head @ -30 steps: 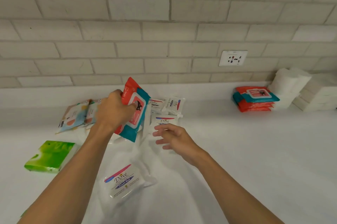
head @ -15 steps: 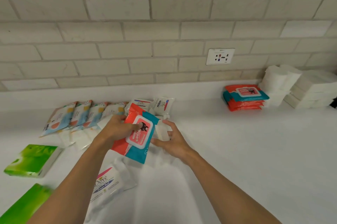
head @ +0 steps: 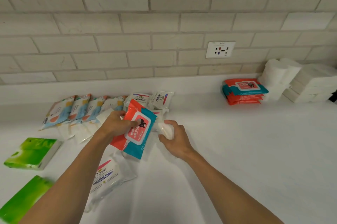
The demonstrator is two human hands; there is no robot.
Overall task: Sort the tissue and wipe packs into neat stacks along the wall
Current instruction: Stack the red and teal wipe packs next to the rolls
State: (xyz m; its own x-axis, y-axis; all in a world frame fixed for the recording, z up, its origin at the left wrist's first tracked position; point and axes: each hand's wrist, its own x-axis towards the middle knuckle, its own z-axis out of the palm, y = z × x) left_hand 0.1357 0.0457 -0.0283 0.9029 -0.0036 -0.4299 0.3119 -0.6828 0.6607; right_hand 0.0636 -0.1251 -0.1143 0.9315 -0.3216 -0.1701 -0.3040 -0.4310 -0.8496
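Now, the head view, the only one here. The left hand (head: 116, 125) grips the red-and-teal wipes pack (head: 138, 132) at dead centre, fingers curled round its left edge and the thumb laid across its lid. The pack sits lid up, tilted, its low corner at about 6 o'clock over the counter (head: 237, 150).

A second ago that pack stood raised and nearly on edge above the pile, and the right hand (head: 175, 138) hung beside it with fingers spread and nothing in them. The pack has since come down and turned flat, and the right hand has closed round a small white pack (head: 165, 127) just at 3 o'clock of the wipes.

So two packs are probably leaving the loose pile at once. The matching red-and-teal stack (head: 243, 92) waits against the wall at 2 o'clock, beside the white tissue stacks (head: 280, 76), and that looks like where the held wipes belong.

Much is left to sort:
- a fanned row of blue-and-orange packs (head: 82, 109) at 10 o'clock
- two Dove packs (head: 160, 98) at 12 o'clock
- another Dove pack (head: 104, 174) at 7 o'clock
- two green tissue packs (head: 32, 152) at 8 o'clock
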